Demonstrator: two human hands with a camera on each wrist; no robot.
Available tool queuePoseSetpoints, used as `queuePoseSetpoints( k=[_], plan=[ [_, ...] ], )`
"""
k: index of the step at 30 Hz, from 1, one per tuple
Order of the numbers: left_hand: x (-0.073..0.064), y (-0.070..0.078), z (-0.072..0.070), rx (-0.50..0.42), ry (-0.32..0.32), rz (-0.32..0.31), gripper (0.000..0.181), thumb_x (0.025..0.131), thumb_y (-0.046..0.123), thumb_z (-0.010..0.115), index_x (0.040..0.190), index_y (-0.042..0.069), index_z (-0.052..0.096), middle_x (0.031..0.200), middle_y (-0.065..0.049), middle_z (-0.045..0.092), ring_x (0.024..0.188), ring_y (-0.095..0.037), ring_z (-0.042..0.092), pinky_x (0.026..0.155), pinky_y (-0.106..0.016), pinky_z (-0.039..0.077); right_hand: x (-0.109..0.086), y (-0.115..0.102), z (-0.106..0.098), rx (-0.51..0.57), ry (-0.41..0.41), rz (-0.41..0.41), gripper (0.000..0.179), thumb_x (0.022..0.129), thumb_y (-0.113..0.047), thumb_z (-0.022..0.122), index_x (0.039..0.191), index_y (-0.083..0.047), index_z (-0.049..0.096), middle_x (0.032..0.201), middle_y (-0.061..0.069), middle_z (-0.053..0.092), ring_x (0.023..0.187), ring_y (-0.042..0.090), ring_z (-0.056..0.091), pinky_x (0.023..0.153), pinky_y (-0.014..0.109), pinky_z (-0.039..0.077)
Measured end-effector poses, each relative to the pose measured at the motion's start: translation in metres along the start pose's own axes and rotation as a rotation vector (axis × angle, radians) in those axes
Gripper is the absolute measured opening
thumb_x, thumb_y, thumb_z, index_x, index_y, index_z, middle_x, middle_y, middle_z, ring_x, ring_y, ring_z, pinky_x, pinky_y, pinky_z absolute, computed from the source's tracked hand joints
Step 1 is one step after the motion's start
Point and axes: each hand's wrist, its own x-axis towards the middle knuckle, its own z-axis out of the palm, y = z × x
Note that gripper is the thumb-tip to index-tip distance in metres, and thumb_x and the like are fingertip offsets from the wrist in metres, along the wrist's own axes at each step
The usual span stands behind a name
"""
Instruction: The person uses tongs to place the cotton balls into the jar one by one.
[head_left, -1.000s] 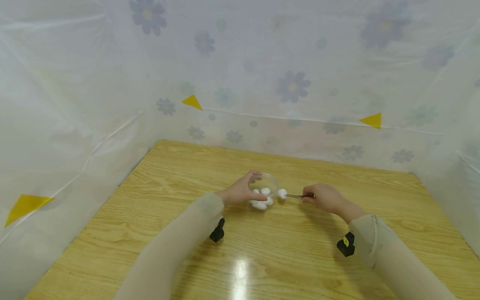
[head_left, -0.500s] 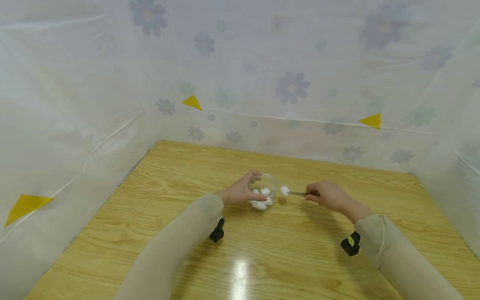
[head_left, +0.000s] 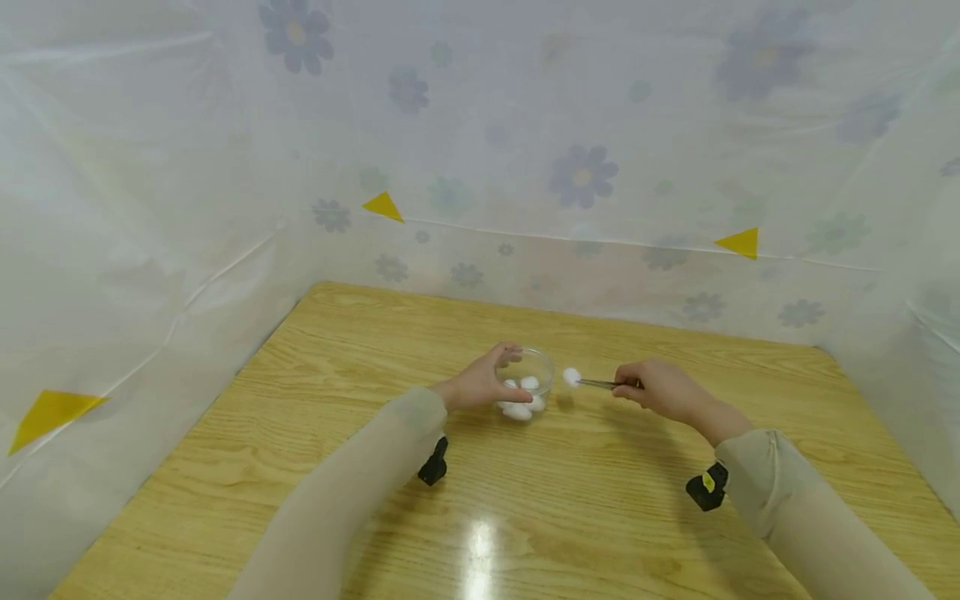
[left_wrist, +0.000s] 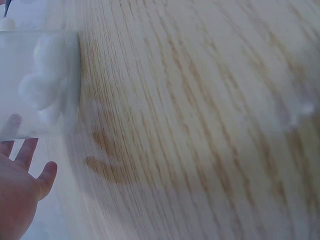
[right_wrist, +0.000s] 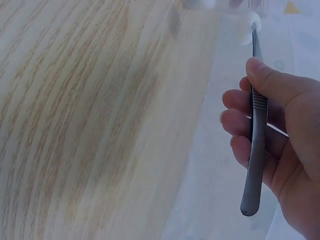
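Observation:
In the head view my left hand (head_left: 483,382) curves round a clear plastic jar (head_left: 543,367) that stands upright on the table. Several white cotton balls (head_left: 516,411) lie low inside it, and they show through its wall in the left wrist view as well. My right hand (head_left: 660,390) pinches metal tweezers (right_wrist: 258,127) between thumb and fingers, their tips pointing left. Those tips grip a single cotton ball (head_left: 572,377), which hangs just right of the jar, above the tabletop with a shadow under it. Part of the jar is hidden behind the left hand.
The wood-grain table (head_left: 480,475) spreads around both hands. Pale plastic sheeting (head_left: 480,125) with flower prints and yellow triangles rises behind and at the sides. A black wrist camera (head_left: 432,462) sits below the left wrist, another below the right.
My right hand has drawn back to the right and slightly up, carrying the cotton ball in the tweezers away from the jar's side. My left hand and the jar have stayed put.

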Motion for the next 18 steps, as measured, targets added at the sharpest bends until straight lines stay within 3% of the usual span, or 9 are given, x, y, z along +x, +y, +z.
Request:
queuePoseSetpoints(
  k=[8,18],
  plan=[
    [0.001,-0.002,0.0,-0.005,-0.003,0.0,0.089,0.079,0.034,0.075,0.148,0.02,0.02,0.152,-0.004,0.029,0.14,-0.025,0.028,0.104,-0.044,0.039,-0.001,-0.004,-0.008,0.009,0.017,-0.01,0.008,0.09,-0.015,0.061,0.085,-0.011,0.065,0.066,-0.005,0.058,0.051,0.009,0.05,0.047,0.023,0.04],
    [0.0,0.001,0.0,-0.003,-0.009,0.008,0.088,0.08,0.032,0.074,0.148,0.018,0.02,0.152,-0.005,0.029,0.139,-0.026,0.029,0.104,-0.044,0.04,0.001,-0.011,-0.017,-0.008,0.04,-0.03,0.007,0.09,-0.014,0.061,0.085,-0.011,0.065,0.063,-0.007,0.056,0.049,0.004,0.044,0.046,0.023,0.038]
  ],
)
